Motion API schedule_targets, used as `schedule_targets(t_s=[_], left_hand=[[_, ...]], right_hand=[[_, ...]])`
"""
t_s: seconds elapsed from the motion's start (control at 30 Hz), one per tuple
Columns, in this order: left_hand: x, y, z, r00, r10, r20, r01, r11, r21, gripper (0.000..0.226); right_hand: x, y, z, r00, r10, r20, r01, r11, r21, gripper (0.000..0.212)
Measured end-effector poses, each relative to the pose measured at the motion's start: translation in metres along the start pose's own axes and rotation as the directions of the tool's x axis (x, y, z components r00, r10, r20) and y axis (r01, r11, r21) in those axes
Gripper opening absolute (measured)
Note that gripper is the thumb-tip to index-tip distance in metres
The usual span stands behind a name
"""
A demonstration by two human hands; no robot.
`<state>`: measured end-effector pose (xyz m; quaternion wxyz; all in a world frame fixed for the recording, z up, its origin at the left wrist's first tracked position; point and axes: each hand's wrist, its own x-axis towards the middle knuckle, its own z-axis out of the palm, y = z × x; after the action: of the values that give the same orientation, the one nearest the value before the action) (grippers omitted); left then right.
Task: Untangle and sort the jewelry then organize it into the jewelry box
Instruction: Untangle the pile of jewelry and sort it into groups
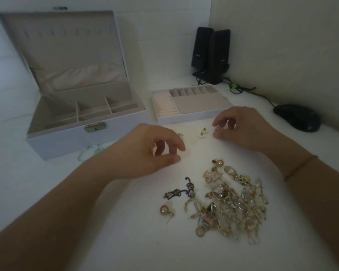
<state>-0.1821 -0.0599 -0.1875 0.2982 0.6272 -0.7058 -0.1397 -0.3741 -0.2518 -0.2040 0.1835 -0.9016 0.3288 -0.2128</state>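
Note:
A tangled heap of gold jewelry (233, 202) lies on the white table near me. A dark blue piece (181, 191) and a pearl earring (164, 210) lie to its left. My left hand (145, 151) hovers above the table with loosely curled fingers and holds nothing; a small gold piece (180, 135) lies by its fingertips. My right hand (241, 128) pinches a small sparkly earring (217, 130) just in front of the removable tray (192, 116). A pair of white earrings (202, 133) lies between my hands. The open jewelry box (70, 133) stands at the left.
Two black speakers (211, 53) stand in the back corner with cables (237, 88) running along the wall. A black mouse (297, 117) sits at the right. A pale green band (90, 150) lies in front of the box.

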Motion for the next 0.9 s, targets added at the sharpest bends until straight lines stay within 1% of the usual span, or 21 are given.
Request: schedule_targets(t_s=[0.07,0.1,0.13,0.17,0.2,0.23,0.27,0.3,0.33,0.37,0.43,0.57,0.63,0.7,0.77,0.83,0.9], left_hand=[[-0.002,0.006,-0.004,0.982,-0.014,0.190,0.017,1.000,-0.016,0.015],[-0.003,0.009,-0.005,0.965,-0.018,0.263,0.021,1.000,-0.010,0.018],[-0.004,0.011,-0.006,0.946,-0.023,0.323,0.025,1.000,-0.001,0.020],[-0.005,0.013,-0.007,0.928,-0.032,0.372,0.027,0.999,0.018,0.022],[-0.006,0.014,-0.007,0.912,-0.042,0.408,0.022,0.998,0.052,0.024],[-0.007,0.015,-0.006,0.903,-0.056,0.427,0.015,0.995,0.100,0.025],[-0.007,0.014,-0.006,0.899,-0.073,0.431,0.009,0.989,0.148,0.026],[-0.007,0.014,-0.005,0.899,-0.092,0.428,0.013,0.983,0.183,0.027],[-0.007,0.012,-0.004,0.899,-0.107,0.425,0.023,0.980,0.196,0.028],[-0.007,0.011,-0.004,0.897,-0.115,0.426,0.036,0.982,0.188,0.028],[-0.007,0.009,-0.005,0.901,-0.107,0.420,0.048,0.988,0.150,0.023],[-0.006,0.006,-0.006,0.920,-0.114,0.375,0.063,0.987,0.146,0.008],[-0.006,0.006,-0.005,0.921,-0.117,0.371,0.067,0.987,0.145,0.005],[-0.005,0.007,-0.003,0.917,-0.124,0.378,0.073,0.987,0.146,0.005],[-0.005,0.007,-0.003,0.915,-0.126,0.384,0.079,0.988,0.136,0.010],[-0.006,0.007,-0.003,0.916,-0.123,0.382,0.084,0.989,0.118,0.014],[-0.007,0.006,-0.002,0.922,-0.117,0.368,0.081,0.990,0.112,0.012]], right_hand=[[-0.003,-0.006,-0.004,0.997,-0.035,-0.066,0.032,0.999,-0.042,0.017],[-0.006,-0.012,-0.006,0.993,-0.074,-0.096,0.068,0.996,-0.062,0.017],[-0.009,-0.020,-0.010,0.988,-0.124,-0.094,0.119,0.992,-0.049,0.016],[-0.013,-0.028,-0.013,0.982,-0.183,-0.038,0.183,0.983,0.000,0.014],[-0.018,-0.038,-0.015,0.965,-0.254,0.070,0.249,0.966,0.072,0.012],[-0.023,-0.046,-0.015,0.924,-0.324,0.203,0.301,0.944,0.136,0.011],[-0.027,-0.053,-0.013,0.868,-0.382,0.317,0.341,0.923,0.177,0.011],[-0.030,-0.057,-0.010,0.817,-0.421,0.394,0.374,0.907,0.194,0.011],[-0.032,-0.060,-0.006,0.780,-0.445,0.440,0.400,0.895,0.197,0.011],[-0.033,-0.062,-0.004,0.756,-0.456,0.469,0.414,0.889,0.196,0.012],[-0.035,-0.063,0.000,0.730,-0.462,0.503,0.430,0.883,0.187,0.013],[-0.038,-0.066,0.001,0.719,-0.456,0.524,0.459,0.878,0.133,0.016],[-0.041,-0.070,0.001,0.721,-0.445,0.531,0.471,0.877,0.095,0.017],[-0.043,-0.074,-0.001,0.729,-0.438,0.526,0.485,0.873,0.055,0.016],[-0.044,-0.076,-0.002,0.730,-0.433,0.529,0.495,0.868,0.029,0.013],[-0.045,-0.078,-0.001,0.728,-0.430,0.535,0.492,0.870,0.029,0.009],[-0.046,-0.078,0.000,0.731,-0.431,0.528,0.483,0.875,0.046,0.009]])
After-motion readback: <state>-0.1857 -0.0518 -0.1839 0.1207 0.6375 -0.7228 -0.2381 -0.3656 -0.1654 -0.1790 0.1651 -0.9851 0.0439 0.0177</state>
